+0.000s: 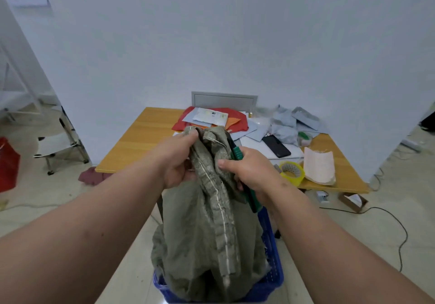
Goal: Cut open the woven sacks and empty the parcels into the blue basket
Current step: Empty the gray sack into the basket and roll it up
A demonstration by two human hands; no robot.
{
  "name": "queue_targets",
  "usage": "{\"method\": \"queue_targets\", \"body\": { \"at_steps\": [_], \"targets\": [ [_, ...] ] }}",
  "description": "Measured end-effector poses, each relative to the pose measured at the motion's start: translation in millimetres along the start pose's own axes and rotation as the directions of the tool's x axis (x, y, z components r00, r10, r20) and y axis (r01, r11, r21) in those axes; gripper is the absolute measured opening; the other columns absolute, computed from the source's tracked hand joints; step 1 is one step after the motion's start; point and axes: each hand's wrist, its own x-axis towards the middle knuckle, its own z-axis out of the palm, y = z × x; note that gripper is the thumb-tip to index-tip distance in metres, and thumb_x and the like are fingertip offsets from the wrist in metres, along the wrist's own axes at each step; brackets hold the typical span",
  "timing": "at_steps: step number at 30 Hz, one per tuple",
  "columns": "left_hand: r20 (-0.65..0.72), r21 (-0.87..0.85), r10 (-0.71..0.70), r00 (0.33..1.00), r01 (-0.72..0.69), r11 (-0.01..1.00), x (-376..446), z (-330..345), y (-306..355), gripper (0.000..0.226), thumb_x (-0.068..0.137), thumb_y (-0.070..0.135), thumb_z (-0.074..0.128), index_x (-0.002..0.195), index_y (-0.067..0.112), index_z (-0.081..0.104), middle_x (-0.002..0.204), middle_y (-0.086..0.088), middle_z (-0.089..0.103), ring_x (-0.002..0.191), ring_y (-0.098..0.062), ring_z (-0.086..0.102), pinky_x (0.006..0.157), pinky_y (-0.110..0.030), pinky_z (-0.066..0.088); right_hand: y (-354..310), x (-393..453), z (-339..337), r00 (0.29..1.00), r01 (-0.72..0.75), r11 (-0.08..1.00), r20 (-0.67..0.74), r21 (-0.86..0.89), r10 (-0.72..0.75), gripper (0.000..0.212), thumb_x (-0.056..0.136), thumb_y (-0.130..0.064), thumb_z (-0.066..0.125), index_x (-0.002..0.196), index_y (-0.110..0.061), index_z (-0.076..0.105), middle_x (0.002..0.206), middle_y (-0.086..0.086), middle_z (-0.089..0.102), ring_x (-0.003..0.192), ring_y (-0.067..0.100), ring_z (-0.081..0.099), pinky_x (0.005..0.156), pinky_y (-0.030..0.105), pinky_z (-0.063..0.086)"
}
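Note:
An olive-green woven sack (207, 237) hangs upright, its lower end down in the blue basket (273, 268) on the floor. My left hand (176, 162) grips the bunched top of the sack on its left side. My right hand (249, 172) pinches the sack's right side and also holds a green-handled cutter (247, 186) against it. A pale stitched seam runs down the sack's front. What is inside the sack and the basket is hidden.
A wooden table (141, 139) stands just behind the sack, bearing red and grey mailers (211, 120), a black phone (276, 146), a yellow tape dispenser (292, 172) and a pink paper bag (319, 167). A folding chair (61, 148) stands left, and cables (397, 228) run on the floor at right.

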Motion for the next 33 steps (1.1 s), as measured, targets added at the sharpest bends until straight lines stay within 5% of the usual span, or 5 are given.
{"method": "queue_targets", "body": {
  "at_steps": [7, 13, 19, 24, 33],
  "targets": [
    [-0.212, -0.018, 0.684, 0.698, -0.702, 0.712, -11.3, 5.6, 76.2, 0.017, 0.100, 0.037, 0.044, 0.108, 0.031, 0.058, 0.107, 0.005, 0.067, 0.095, -0.016, 0.069, 0.073, -0.039, 0.060, -69.0, -5.8, -36.8, 0.511, 0.584, 0.773, -0.629, -0.246, -0.586, 0.018, 0.090, -0.024, 0.061, 0.073, -0.021, 0.055, 0.065, -0.008, 0.053, 0.060, 0.007, 0.046, 0.060, 0.026, 0.035],
    [-0.183, 0.096, 0.276, 0.944, -0.263, 0.960, -2.1, -10.8, 27.0, 0.021, 0.103, 0.035, 0.039, 0.107, 0.029, 0.059, 0.103, 0.001, 0.065, 0.071, -0.019, 0.068, 0.054, -0.028, 0.057, -29.6, 0.4, -43.4, 0.972, 0.135, 0.914, -0.128, -0.383, -0.197, 0.008, 0.091, -0.021, 0.060, 0.088, -0.014, 0.063, 0.085, 0.011, 0.065, 0.090, 0.036, 0.064, 0.084, 0.047, 0.052],
    [-0.181, 0.005, 0.739, 0.649, -0.751, 0.660, -32.3, -1.6, 85.2, 0.020, 0.104, 0.028, 0.038, 0.108, 0.028, 0.057, 0.101, 0.008, 0.068, 0.083, -0.013, 0.070, 0.064, -0.026, 0.058, -78.3, -19.6, -64.3, 0.475, 0.609, 0.729, -0.591, -0.314, -0.651, 0.015, 0.093, -0.020, 0.059, 0.079, -0.022, 0.054, 0.064, -0.011, 0.048, 0.063, 0.003, 0.048, 0.059, 0.019, 0.034],
    [0.002, 0.270, 0.324, 0.946, -0.312, 0.911, -31.1, -25.8, 45.9, 0.020, 0.103, 0.031, 0.041, 0.104, 0.027, 0.061, 0.108, 0.000, 0.064, 0.085, -0.017, 0.064, 0.081, -0.037, 0.056, -54.3, -28.7, -50.0, 0.933, 0.209, 0.908, -0.205, -0.363, -0.297, 0.012, 0.090, -0.017, 0.060, 0.078, -0.018, 0.060, 0.064, 0.003, 0.060, 0.052, 0.018, 0.059, 0.049, 0.023, 0.046],
    [-0.120, 0.155, 0.764, 0.633, -0.749, 0.645, -55.0, -72.9, 74.8, 0.042, 0.097, 0.039, 0.045, 0.134, 0.022, 0.052, 0.138, 0.001, 0.055, 0.127, -0.015, 0.051, 0.108, -0.035, 0.041, -84.7, -50.4, -20.8, 0.543, 0.472, 0.739, -0.502, -0.481, -0.673, 0.013, 0.089, -0.014, 0.056, 0.095, -0.010, 0.065, 0.076, -0.005, 0.062, 0.069, 0.004, 0.058, 0.065, 0.022, 0.042]
  ]
}}
